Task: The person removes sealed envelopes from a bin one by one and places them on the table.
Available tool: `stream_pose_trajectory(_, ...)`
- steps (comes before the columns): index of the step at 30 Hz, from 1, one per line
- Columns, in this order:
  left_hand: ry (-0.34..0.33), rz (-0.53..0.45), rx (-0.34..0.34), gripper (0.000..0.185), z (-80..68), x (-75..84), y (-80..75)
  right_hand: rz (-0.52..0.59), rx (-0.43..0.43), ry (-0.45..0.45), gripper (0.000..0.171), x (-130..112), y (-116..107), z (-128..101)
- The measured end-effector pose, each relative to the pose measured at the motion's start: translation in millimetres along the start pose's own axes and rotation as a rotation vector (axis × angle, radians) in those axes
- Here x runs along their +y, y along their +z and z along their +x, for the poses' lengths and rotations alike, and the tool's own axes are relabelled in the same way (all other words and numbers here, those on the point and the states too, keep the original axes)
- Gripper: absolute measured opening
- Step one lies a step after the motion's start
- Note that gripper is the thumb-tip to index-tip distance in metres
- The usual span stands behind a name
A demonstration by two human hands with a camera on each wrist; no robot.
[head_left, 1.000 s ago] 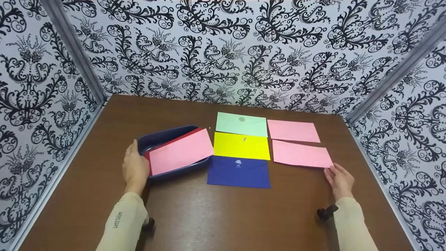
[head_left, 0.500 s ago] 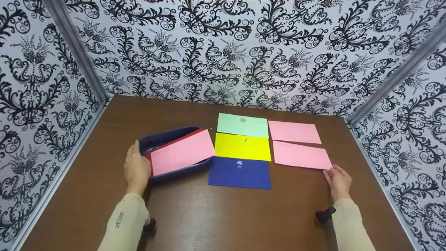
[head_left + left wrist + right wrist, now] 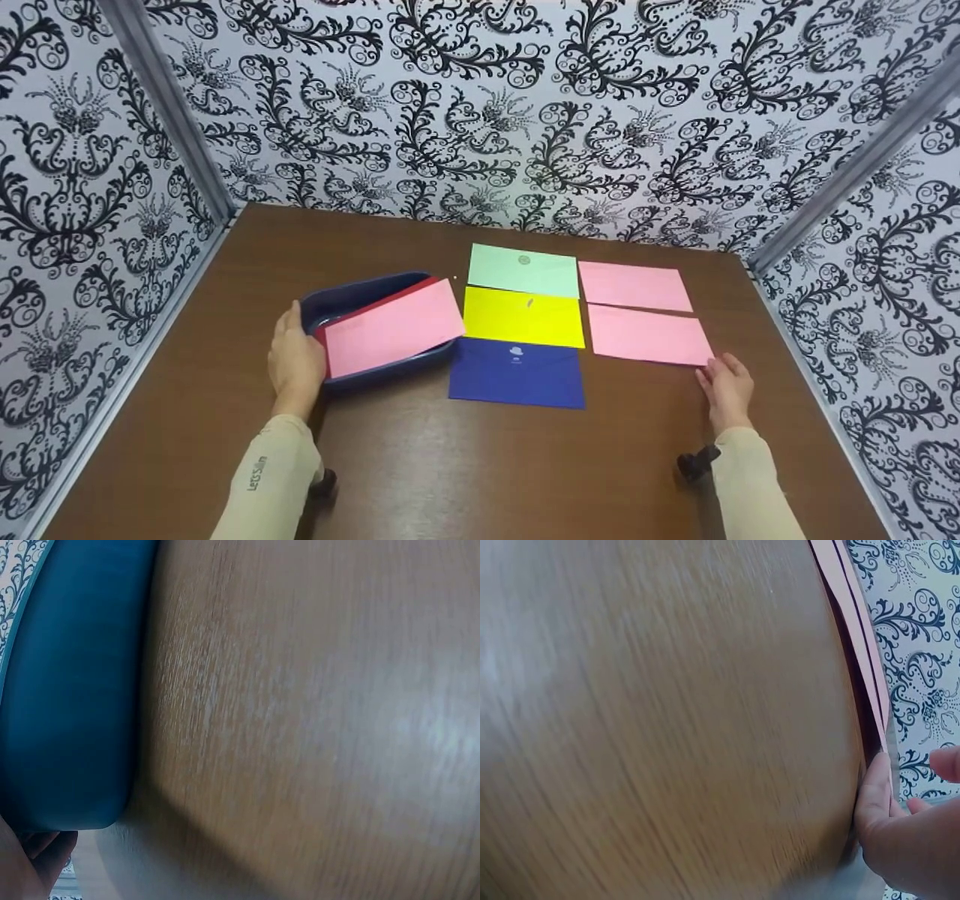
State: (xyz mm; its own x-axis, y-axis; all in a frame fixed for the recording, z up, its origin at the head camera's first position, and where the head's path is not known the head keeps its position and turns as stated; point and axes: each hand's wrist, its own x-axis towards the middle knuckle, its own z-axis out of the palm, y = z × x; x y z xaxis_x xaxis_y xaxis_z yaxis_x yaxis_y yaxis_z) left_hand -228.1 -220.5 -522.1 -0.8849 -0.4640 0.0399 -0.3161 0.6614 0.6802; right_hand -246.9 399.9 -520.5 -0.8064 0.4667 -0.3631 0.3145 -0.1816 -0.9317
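Note:
My left hand (image 3: pixel 297 367) grips the left end of a dark blue tub (image 3: pixel 390 369). The tub's smooth outer wall (image 3: pixel 71 690) fills the left of the left wrist view. Inside the tub lie a red envelope (image 3: pixel 321 337) and a pink envelope (image 3: pixel 394 330), the pink one on top and overhanging the right rim. On the right, my right hand (image 3: pixel 727 390) pinches the near right corner of another pink envelope (image 3: pixel 649 334). In the right wrist view the thumb is at that envelope's edge (image 3: pixel 866 667), which stands slightly off the table.
Between the hands lie a mint green envelope (image 3: pixel 523 271), a yellow envelope (image 3: pixel 521 317) and a blue envelope (image 3: pixel 517 375) in a column. A further pink envelope (image 3: pixel 635 286) lies behind the pinched one. Patterned panels (image 3: pixel 480 112) enclose the brown table (image 3: pixel 450 472).
My right hand has shifted slightly left and down with the corner of the pink envelope. The left hand keeps its grip on the tub; the whole view has moved a little.

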Motion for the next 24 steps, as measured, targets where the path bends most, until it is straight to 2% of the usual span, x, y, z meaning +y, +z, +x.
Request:
stream_pose_trajectory(10,0.002,-0.003,0.003,0.065,0.0,0.2,-0.1,-0.050,-0.071,-0.035,0.072,5.2,-0.1,4.1)
stream_pose_trajectory(18,-0.001,-0.009,0.018,0.065,0.1,-0.3,1.0,-0.045,-0.069,-0.080,0.073,4.8,2.1,3.3)
stream_pose_trajectory(24,0.001,-0.007,0.017,0.065,0.5,-0.1,0.6,-0.086,-0.024,-0.076,0.069,5.0,1.8,2.9)
